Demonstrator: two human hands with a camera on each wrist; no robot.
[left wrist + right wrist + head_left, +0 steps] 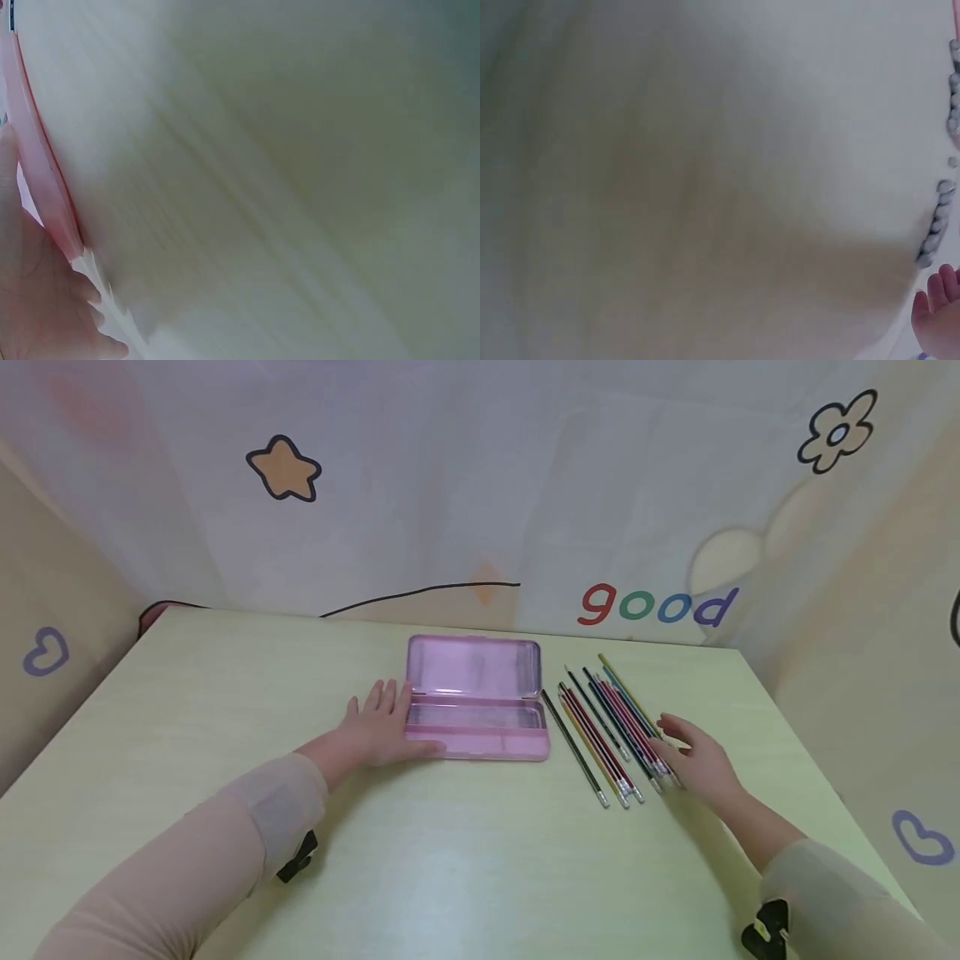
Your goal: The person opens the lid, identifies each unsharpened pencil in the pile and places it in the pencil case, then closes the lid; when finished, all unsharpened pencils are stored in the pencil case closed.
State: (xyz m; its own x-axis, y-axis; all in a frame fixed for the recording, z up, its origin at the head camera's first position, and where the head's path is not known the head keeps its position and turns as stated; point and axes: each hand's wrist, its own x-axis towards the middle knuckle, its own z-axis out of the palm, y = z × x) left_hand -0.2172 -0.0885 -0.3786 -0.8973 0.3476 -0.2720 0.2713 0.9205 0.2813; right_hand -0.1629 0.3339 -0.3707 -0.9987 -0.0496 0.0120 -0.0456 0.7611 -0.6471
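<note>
Right of the frame's centre, the pencils [630, 722], slanted upper-left to lower-right, are bordered rightward by the nearer right hand [699, 762], its fingers loosely parted, nothing grasped.

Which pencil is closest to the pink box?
The dark pencil at the far left of the bunch. Its upper end lies right by the pink box's right edge; all the other pencils lie farther right.

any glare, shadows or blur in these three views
Head view: pencils are fairly crisp, with pale glare on the near tabletop and soft shadows below the left hand and right hand; left wrist view: dim and hazy, the tabletop blurry and streaked; right wrist view: also dim, the pencil ends soft at the right edge.
</note>
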